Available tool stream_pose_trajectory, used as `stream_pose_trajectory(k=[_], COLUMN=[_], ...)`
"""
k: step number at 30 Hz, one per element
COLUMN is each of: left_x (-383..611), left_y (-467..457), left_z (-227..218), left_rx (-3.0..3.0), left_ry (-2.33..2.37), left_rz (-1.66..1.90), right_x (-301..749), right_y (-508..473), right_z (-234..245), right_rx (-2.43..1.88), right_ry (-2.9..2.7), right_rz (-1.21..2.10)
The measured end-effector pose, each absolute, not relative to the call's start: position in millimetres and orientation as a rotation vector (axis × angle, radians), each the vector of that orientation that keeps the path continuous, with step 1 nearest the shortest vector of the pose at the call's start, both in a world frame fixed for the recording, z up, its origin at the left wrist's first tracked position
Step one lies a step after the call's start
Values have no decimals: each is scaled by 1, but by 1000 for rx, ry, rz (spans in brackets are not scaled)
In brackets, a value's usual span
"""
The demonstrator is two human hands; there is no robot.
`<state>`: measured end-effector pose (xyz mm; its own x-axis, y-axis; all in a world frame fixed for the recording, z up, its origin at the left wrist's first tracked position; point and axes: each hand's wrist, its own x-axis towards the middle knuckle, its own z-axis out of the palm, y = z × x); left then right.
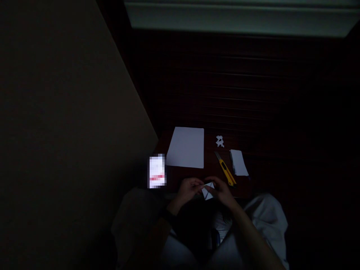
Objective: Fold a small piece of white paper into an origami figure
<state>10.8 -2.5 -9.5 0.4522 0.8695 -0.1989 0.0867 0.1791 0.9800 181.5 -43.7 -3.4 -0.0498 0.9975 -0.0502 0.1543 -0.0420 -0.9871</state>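
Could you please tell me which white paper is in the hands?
The small piece crossed by dark lines, held in the left hand and right hand; the large sheet, the rectangular paper beside the yellow cutter and the scraps lie untouched.

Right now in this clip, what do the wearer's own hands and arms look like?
Both the left hand and right hand are ungloved. A dark band, possibly a watch, circles the left wrist; beyond it, shadow hides any sleeve. The right forearm shows no sleeve or wristband. It is too dim to tell about rings or markings.
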Motion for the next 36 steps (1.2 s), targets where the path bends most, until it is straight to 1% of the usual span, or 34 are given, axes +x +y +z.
stream_pose_trajectory(k=[2,6,12,21,28,36], left_x=[11,11,10,11,12,9], left_y=[-3,-3,-3,-5,-5,-4], left_z=[-10,-12,-7,-9,-12,-11], left_rx=[1289,1313,1329,1367,1378,1365], left_ry=[977,982,986,973,1015,985], left_rz=[693,694,661,687,724,728], right_x=[181,180,179,181,178,176], right_y=[-44,-44,-44,-44,-39,-33], right_z=[-4,-3,0,-3,2,4], right_rx=[-1323,-1303,-1314,-1266,-1332,-1272], right_ry=[-1379,-1419,-1408,-1359,-1438,-1371], right_rz=[1175,1238,1248,1371,1269,1418])
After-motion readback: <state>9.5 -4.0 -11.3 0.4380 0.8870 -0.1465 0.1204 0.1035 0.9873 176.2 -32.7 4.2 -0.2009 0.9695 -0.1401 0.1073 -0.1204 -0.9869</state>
